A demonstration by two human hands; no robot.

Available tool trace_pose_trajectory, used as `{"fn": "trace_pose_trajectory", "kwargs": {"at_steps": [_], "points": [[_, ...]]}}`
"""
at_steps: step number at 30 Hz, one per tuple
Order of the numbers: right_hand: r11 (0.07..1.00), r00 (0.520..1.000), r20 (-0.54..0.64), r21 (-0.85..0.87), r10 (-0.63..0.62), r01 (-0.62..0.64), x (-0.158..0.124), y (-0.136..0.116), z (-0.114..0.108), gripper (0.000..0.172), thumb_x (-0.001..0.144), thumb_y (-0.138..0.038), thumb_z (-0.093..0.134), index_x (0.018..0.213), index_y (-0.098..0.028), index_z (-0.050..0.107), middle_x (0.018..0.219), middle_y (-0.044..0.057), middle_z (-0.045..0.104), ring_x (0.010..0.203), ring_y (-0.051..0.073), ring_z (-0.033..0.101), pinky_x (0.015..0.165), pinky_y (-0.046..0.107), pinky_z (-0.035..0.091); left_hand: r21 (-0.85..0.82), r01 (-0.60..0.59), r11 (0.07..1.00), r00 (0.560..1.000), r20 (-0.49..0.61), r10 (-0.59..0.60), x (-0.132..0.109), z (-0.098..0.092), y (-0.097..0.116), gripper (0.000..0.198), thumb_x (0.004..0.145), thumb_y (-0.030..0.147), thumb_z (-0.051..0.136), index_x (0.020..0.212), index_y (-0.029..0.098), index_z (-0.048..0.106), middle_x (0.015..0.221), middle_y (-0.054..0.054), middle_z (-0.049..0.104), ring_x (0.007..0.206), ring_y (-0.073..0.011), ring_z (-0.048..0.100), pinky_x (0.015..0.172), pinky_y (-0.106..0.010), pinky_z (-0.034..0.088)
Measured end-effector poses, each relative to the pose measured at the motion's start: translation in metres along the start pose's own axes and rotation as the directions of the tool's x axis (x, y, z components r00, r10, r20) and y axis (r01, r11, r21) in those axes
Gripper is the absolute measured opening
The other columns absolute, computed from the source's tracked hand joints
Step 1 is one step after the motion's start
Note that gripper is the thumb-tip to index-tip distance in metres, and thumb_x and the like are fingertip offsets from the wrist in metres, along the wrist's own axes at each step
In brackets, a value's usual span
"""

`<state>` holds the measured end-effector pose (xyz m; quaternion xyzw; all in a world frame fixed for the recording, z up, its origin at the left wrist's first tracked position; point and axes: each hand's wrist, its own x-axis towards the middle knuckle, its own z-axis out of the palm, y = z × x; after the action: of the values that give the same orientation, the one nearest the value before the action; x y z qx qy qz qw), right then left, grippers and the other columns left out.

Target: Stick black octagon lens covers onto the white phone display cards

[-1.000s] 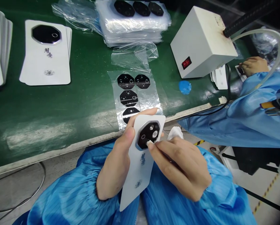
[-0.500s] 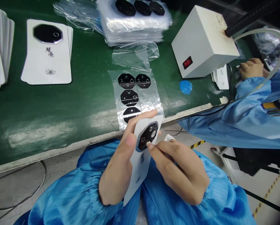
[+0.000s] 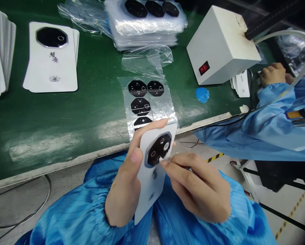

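Note:
My left hand [image 3: 125, 183] grips a white phone back cover [image 3: 152, 180] by its edge, thumb on the near side and fingers behind. The cover is tilted upright above my lap, with dark lettering under its camera window. A black octagonal camera lens panel [image 3: 156, 149] with several ring-shaped openings sits in the silver frame at its top. My right hand [image 3: 200, 187] is closed in a pinch, its fingertips at the panel's lower edge. A small whitish bit shows at those tips; I cannot make out what it is.
On the green bench [image 3: 96, 102] lies a clear film sheet [image 3: 165, 109] with black octagonal panels. Behind it are a stack of bagged panels [image 3: 147, 29] and a white box [image 3: 218, 47] with a red switch. White covers [image 3: 52, 68] lie left. A co-worker's hand [image 3: 272, 75] is far right.
My left hand has turned the cover slightly toward me and left, so the lens panel faces me more. The right fingertips have shifted slightly down, staying at the panel's lower edge.

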<state>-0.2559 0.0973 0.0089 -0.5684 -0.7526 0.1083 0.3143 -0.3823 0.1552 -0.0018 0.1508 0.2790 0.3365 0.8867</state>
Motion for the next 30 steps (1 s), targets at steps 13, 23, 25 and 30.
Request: {"fn": "trace_pose_trajectory", "kwargs": {"at_steps": [13,23,25,30], "points": [[0.999,0.997,-0.064,0.001,0.042,-0.042,-0.002,-0.015,-0.018,0.02,0.077,-0.01,0.061,0.095,-0.019,0.062,0.079,0.002,0.063,0.073,0.013,0.061,0.061,0.025,0.055,-0.333,0.157,0.93,0.976,0.193,-0.096,-0.004,0.002,0.013,0.039,0.081,0.047,0.039,0.113,0.032,0.055,0.086,-0.003,0.067,0.081,-0.0199,0.062,0.08,-0.039,0.046],[0.962,0.962,-0.11,0.146,0.249,-0.232,0.001,-0.021,-0.013,0.006,0.077,-0.013,0.063,0.079,-0.018,0.059,0.066,0.0,0.059,0.055,0.01,0.055,0.053,0.025,0.054,-0.392,0.17,0.904,0.969,0.232,-0.082,-0.007,0.004,0.014,0.038,0.08,0.047,0.041,0.111,0.029,0.057,0.086,-0.001,0.068,0.082,-0.0182,0.061,0.082,-0.035,0.046],[0.964,0.964,-0.121,0.15,0.237,-0.218,0.003,-0.021,-0.011,0.009,0.075,-0.012,0.064,0.077,-0.018,0.058,0.061,-0.001,0.057,0.055,0.011,0.056,0.052,0.026,0.053,-0.398,0.183,0.899,0.969,0.228,-0.097,-0.008,0.004,0.013,0.038,0.079,0.047,0.042,0.11,0.031,0.057,0.086,-0.001,0.069,0.082,-0.0183,0.061,0.083,-0.036,0.046],[0.995,0.923,-0.379,0.089,0.068,-0.037,0.016,-0.021,0.004,0.016,0.072,-0.006,0.061,0.063,-0.018,0.054,0.053,-0.003,0.052,0.048,0.01,0.052,0.037,0.026,0.038,-0.421,0.154,0.894,0.978,0.191,-0.078,-0.008,0.007,0.011,0.039,0.081,0.044,0.042,0.11,0.025,0.058,0.087,-0.003,0.068,0.088,-0.018,0.063,0.083,-0.031,0.048]]}}
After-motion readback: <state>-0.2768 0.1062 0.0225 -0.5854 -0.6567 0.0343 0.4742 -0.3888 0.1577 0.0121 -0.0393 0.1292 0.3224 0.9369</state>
